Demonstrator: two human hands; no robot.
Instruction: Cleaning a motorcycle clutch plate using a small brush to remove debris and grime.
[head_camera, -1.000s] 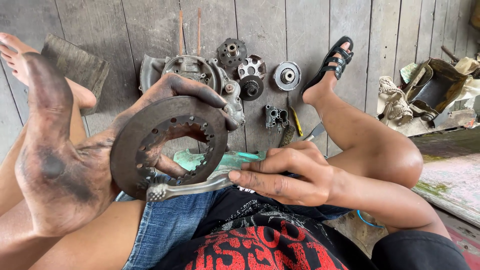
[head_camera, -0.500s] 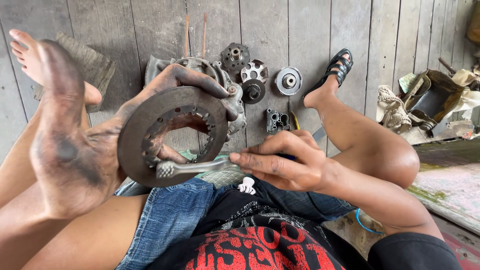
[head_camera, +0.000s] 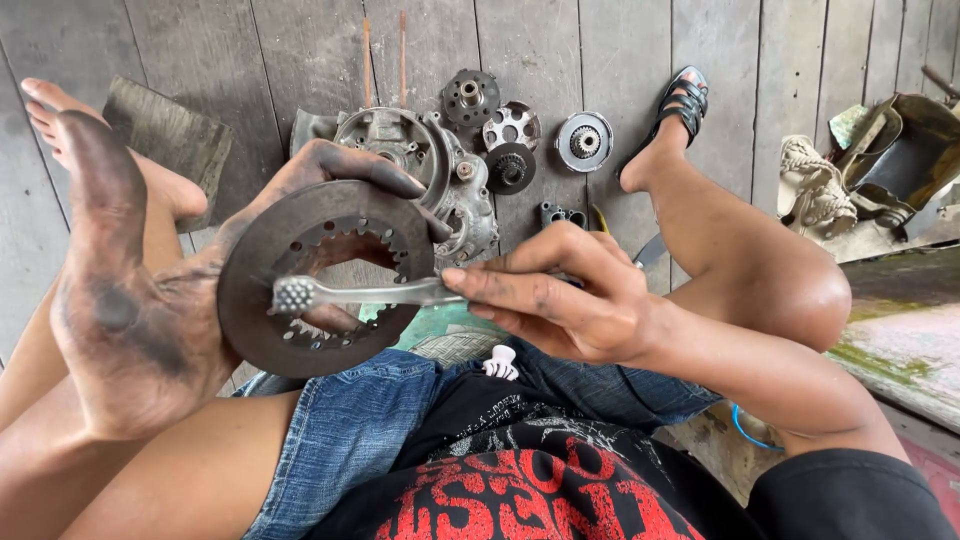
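My left hand (head_camera: 150, 320), black with grease, holds up a dark toothed metal ring disc (head_camera: 325, 275) by its rim, fingers curled over its top edge. My right hand (head_camera: 565, 295) grips a grey toothbrush (head_camera: 360, 294) by the handle. The brush lies across the disc's central opening, its bristle head against the ring's left inner side. I sit on a wooden plank floor (head_camera: 250, 60) in blue jeans shorts, legs spread.
A grey engine casing (head_camera: 420, 160) lies on the planks beyond the disc, with several gears and round clutch parts (head_camera: 583, 140) beside it. A wooden block (head_camera: 165, 135) sits at far left. My sandalled foot (head_camera: 680, 105) rests at right; scrap clutter (head_camera: 880, 170) lies far right.
The toothbrush has risen from below the disc onto its face, its head now on the ring's left side. My left hand has tilted the disc slightly upward.
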